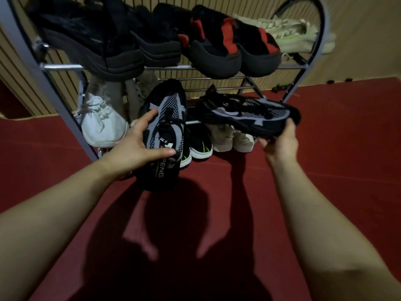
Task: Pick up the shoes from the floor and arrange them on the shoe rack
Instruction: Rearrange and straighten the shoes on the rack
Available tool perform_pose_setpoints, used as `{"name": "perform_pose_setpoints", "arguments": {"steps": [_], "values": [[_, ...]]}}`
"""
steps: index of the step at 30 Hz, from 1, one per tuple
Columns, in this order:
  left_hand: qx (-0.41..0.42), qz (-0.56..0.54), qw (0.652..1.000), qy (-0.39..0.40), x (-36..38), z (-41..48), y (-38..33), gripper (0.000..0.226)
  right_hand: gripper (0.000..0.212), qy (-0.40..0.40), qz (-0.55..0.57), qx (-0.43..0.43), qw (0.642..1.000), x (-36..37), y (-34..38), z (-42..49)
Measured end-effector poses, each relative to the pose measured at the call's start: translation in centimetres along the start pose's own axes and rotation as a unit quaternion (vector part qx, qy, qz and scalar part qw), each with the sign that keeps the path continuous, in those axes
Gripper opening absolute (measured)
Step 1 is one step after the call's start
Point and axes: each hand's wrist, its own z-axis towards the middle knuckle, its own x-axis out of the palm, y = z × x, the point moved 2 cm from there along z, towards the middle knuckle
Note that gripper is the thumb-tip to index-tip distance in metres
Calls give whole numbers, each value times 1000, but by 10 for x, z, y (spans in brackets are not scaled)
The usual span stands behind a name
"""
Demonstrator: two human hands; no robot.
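The left hand (138,146) grips one black-and-grey sneaker (167,118) from its left side. The thumb lies across the tongue and the fingers curl round the upper, so the shoe stands lengthwise with its heel toward the person and its toe pointing at the shoe rack (65,67). The right hand (280,140) is clamped from below on the right end of the second black-and-grey sneaker (245,114). That shoe lies crosswise and roughly level, stretching left from the hand. Both sneakers are held off the red floor (336,137), just in front of the rack's lower tiers. The crosswise one hangs above the beige shoes (223,137), and the two sneakers are near each other but apart. That makes two matching sneakers, one per hand. On the top tier sit two black chunky shoes (91,46) and two black-and-red slippers (217,46). At the right end are pale green sneakers (286,29), which seem to be a pair, though the far one is largely hidden. The middle tier holds one white sneaker (102,124) with a fuzzy taupe shoe (141,90) beside it; whether more lie behind it cannot be told. At the bottom there are two black shoes with lime marks (200,142) and two beige shoes, side by side.
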Motion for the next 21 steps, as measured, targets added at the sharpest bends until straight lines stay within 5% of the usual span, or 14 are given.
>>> {"name": "perform_pose_setpoints", "arguments": {"steps": [6,14,18,21], "values": [[1,68,997,28,9,5,2,112,32,-4,-28,43,999,-48,45,8],[32,138,987,77,38,6,-5,80,50,118,-153,161,968,3,24,-19],[8,110,990,84,38,-1,0,87,58,154,-51,219,962,28,4,-37],[-19,154,985,71,36,1,5,97,44,251,-26,181,951,41,-20,-57]]}}
